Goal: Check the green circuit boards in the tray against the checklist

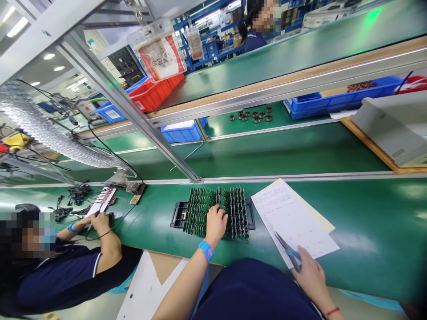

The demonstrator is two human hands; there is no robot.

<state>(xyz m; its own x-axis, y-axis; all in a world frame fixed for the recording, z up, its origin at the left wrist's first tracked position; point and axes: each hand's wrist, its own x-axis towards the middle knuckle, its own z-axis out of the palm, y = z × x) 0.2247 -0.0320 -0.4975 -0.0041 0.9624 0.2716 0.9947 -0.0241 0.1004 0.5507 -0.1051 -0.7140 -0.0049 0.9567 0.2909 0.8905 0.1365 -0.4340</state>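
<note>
A black rack (178, 214) on the green bench holds several green circuit boards (200, 209) standing on edge in rows. My left hand (216, 223), with a blue wrist strap, reaches into the rack, its fingers curled down among the boards. My right hand (308, 275) rests on the bench edge and grips blue-handled pliers (289, 252), whose tips lie over a printed paper sheet (293, 220).
A co-worker at the left has both hands (96, 218) on a small part near cables and a soldering stand (117, 180). A conveyor belt (283, 151) runs behind. Blue bins (182, 132) and small round parts (253, 115) sit on the shelf beyond. A slanted metal post (133, 115) crosses the view.
</note>
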